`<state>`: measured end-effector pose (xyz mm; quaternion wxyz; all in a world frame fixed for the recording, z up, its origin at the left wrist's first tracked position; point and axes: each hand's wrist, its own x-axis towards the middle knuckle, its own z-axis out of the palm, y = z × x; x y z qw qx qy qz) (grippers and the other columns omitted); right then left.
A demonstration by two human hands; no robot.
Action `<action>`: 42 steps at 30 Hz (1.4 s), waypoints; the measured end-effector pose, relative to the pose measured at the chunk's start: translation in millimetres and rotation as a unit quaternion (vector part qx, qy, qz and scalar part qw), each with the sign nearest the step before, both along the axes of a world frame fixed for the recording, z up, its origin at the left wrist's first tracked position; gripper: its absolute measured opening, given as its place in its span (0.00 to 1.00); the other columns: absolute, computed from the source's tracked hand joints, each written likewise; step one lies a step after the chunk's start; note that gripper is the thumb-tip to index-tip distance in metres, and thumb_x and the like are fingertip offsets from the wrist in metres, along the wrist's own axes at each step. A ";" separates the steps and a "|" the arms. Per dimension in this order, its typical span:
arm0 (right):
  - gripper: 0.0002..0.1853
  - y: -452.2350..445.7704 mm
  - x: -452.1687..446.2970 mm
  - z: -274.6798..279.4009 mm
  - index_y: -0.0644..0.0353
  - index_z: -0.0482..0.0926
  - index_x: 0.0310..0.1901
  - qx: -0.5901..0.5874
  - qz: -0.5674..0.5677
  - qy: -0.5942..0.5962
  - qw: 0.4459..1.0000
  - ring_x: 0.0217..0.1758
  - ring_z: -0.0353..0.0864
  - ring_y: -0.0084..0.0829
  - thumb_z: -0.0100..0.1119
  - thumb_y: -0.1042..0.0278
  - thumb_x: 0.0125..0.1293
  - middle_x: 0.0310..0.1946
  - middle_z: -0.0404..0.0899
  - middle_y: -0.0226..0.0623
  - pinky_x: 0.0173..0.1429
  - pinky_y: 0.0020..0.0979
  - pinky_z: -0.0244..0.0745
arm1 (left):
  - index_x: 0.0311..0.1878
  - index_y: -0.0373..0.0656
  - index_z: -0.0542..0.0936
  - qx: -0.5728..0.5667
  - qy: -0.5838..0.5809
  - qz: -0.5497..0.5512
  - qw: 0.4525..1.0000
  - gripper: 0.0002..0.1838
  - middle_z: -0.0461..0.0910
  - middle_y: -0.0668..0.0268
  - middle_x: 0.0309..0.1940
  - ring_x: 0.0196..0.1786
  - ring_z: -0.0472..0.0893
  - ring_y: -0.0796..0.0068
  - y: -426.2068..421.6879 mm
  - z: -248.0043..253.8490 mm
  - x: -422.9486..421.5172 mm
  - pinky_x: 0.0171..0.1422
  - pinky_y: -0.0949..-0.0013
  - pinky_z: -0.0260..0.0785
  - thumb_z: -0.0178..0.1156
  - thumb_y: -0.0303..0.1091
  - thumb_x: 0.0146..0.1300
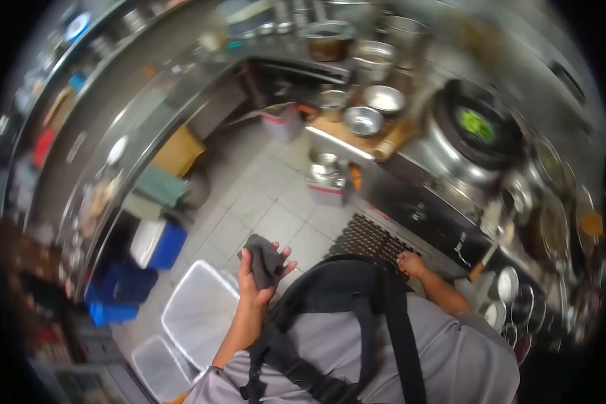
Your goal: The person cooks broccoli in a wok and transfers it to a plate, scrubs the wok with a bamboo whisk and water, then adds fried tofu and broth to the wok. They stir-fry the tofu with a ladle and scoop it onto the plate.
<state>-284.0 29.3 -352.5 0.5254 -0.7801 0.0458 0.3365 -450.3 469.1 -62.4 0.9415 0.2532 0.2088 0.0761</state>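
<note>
A folded dark grey cloth [265, 264] rests in my left hand [254, 288], held between the thumb and the fingers above the tiled floor. My right hand [411, 264] is lower down by the stove side, with its fingers curled in and no object showing in them. Nearest to it are a black perforated mat [365, 237] on the floor and the wooden handle [479, 271] of a utensil at the counter edge. Farther along the stove, a black wok [451, 111] contains chopped green vegetables [476, 124].
Metal bowls [363, 121] stand on a wooden board beside the wok. A square tin [326, 192] is on the floor below. White translucent bins [198, 303] stand on my left, near blue containers [165, 246] under a steel counter [161, 128]. Ladles and strainers [552, 225] line the right.
</note>
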 end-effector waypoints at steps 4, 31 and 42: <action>0.09 -188.8 -54.7 -194.5 0.59 0.77 0.34 -0.159 0.156 0.054 0.973 0.21 0.74 0.29 0.51 0.65 0.70 0.23 0.73 0.33 0.22 0.33 0.69 | 0.63 0.47 0.69 -0.071 -0.016 -0.139 0.988 0.33 0.74 0.57 0.55 0.57 0.77 0.50 -33.5 -12.5 42.1 0.41 0.58 0.81 0.49 0.64 0.68; 0.15 -297.4 44.5 -131.5 0.57 0.84 0.34 -0.422 0.252 -0.188 0.850 0.37 0.84 0.41 0.56 0.54 0.65 0.32 0.83 0.43 0.43 0.45 0.78 | 0.59 0.44 0.72 0.090 0.113 -0.243 0.959 0.30 0.78 0.55 0.48 0.41 0.82 0.58 -237.8 25.0 257.4 0.27 0.69 0.76 0.50 0.61 0.69; 0.16 -209.5 -12.5 158.0 0.56 0.77 0.46 0.241 -0.556 0.029 0.795 0.33 0.79 0.32 0.51 0.52 0.72 0.32 0.79 0.38 0.37 0.35 0.75 | 0.66 0.46 0.67 -0.038 0.105 -0.400 0.910 0.33 0.72 0.53 0.61 0.66 0.69 0.46 -353.2 -7.1 447.2 0.60 0.45 0.75 0.41 0.63 0.72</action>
